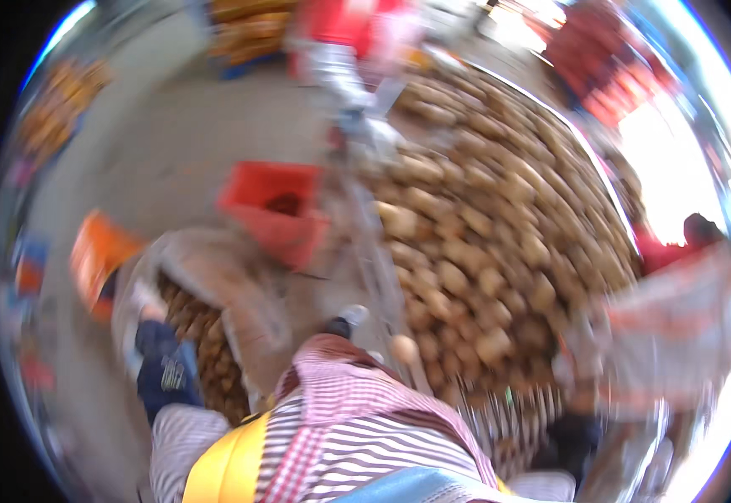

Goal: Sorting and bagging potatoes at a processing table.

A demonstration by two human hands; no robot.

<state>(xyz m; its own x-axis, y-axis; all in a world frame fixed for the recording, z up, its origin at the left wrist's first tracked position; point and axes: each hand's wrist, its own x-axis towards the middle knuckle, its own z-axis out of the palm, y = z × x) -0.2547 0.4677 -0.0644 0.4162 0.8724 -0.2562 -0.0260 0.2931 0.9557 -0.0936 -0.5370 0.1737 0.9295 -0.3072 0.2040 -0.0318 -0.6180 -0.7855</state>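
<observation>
My left hand (pixel 150 306), above a dark blue sleeve cover, is at the rim of a large open sack (pixel 246 295) holding small potatoes (pixel 214 352). Blur hides its fingers. My right hand (pixel 582 386), beyond a dark sleeve cover, is at the near right edge of a wide heap of potatoes (pixel 478 251), beside a pale mesh sack with orange markings (pixel 673 333). Whether its fingers hold anything is too blurred to tell. One round potato (pixel 405 349) lies on the near left rim of the heap's table, just in front of my checked apron.
A red plastic crate (pixel 271 214) stands on the floor left of the table. Across the heap a co-worker's gloved hand (pixel 378 138) reaches in. An orange bag (pixel 101 258) is at the left; a slatted metal surface (pixel 510 421) lies near my right arm. Stacked sacks (pixel 252 31) stand farther back.
</observation>
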